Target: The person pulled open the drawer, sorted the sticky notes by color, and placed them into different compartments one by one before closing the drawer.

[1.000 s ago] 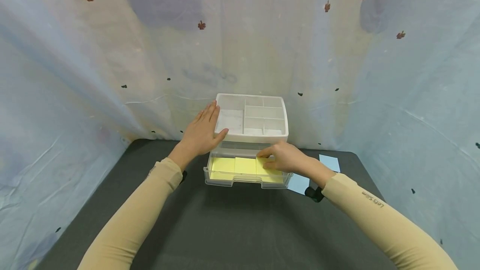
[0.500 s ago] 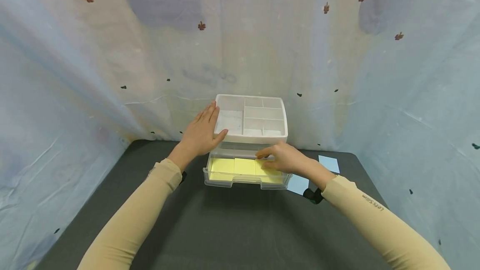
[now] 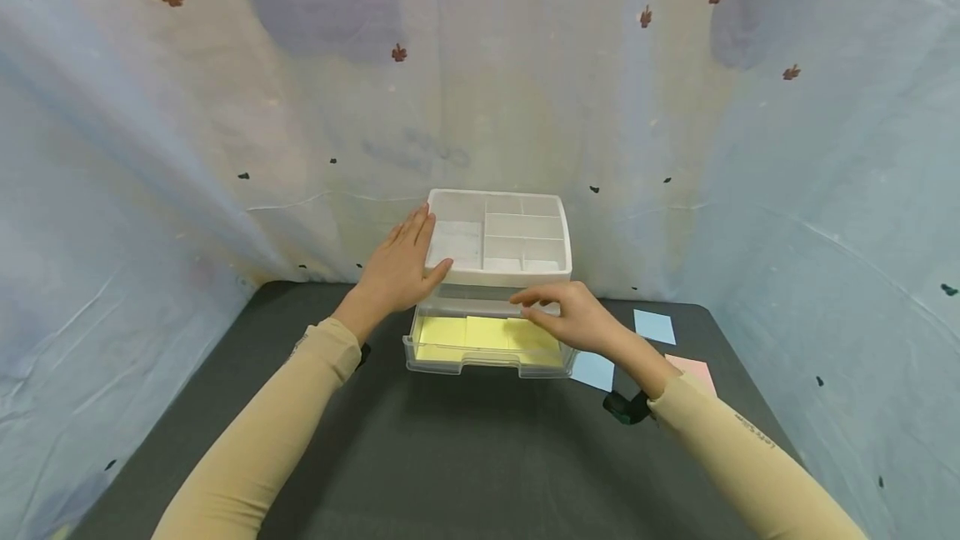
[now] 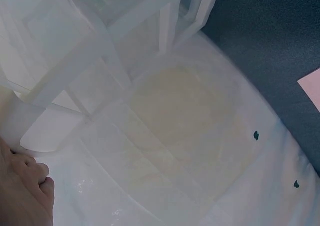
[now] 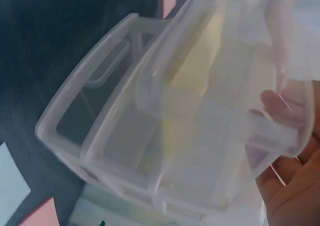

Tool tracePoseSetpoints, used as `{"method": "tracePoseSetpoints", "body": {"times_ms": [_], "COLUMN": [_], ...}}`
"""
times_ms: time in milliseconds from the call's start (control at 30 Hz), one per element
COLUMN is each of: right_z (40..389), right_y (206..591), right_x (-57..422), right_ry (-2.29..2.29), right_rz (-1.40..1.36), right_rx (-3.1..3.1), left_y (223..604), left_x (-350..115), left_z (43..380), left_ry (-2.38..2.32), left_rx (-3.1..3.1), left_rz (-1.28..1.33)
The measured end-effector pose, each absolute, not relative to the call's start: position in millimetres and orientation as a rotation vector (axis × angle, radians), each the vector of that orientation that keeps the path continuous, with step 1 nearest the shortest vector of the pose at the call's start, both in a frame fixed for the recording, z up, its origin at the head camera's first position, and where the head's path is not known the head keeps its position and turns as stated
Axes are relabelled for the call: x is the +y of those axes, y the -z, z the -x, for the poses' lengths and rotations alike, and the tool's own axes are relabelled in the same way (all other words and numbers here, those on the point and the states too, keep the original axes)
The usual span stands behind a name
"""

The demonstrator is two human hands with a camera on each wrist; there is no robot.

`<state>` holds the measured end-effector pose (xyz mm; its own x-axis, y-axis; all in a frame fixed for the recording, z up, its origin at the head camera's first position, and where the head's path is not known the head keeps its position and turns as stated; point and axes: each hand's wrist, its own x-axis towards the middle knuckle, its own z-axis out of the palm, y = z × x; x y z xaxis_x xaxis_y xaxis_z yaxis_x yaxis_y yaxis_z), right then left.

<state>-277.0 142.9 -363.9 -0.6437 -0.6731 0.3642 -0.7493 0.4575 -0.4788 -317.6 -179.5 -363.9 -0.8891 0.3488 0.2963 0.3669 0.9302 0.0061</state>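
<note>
A white drawer organizer with a divided top tray stands against the back curtain. Its clear lower drawer is pulled forward. Three square yellow sticky notes lie side by side in it. My left hand rests with straight fingers along the organizer's left side, thumb at the front corner. My right hand hovers over the drawer's right end, fingers loosely bent above the rightmost yellow note and nothing seen between them. In the right wrist view, the right hand shows partly through the clear plastic.
Two blue paper squares lie right of the organizer, one beside the drawer, the other farther back. A pink paper square is partly covered by the right sleeve. Dark cloth covers the table; curtain hangs behind and at both sides.
My right hand has lifted off the rightmost yellow note, its fingers now higher. The pink square has come into view beside the right wrist. The left hand stays against the organizer.
</note>
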Motion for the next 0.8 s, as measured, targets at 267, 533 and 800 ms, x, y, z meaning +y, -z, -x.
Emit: {"method": "tracePoseSetpoints", "body": {"times_ms": [267, 533, 800], "right_z": [258, 234, 216], "right_y": [363, 365, 378], "right_x": [142, 137, 129], "right_ry": [-1.319, -1.741, -1.898], "right_rz": [-1.109, -1.111, -1.220], "right_rx": [-2.505, -2.338, -2.181], "left_y": [365, 366, 364], "left_x": [-181, -181, -178], "left_z": [318, 318, 317], "left_ry": [0.088, 0.090, 0.100], "left_rx": [-2.791, -2.789, -2.795], "left_rz": [0.533, 0.530, 0.524]}}
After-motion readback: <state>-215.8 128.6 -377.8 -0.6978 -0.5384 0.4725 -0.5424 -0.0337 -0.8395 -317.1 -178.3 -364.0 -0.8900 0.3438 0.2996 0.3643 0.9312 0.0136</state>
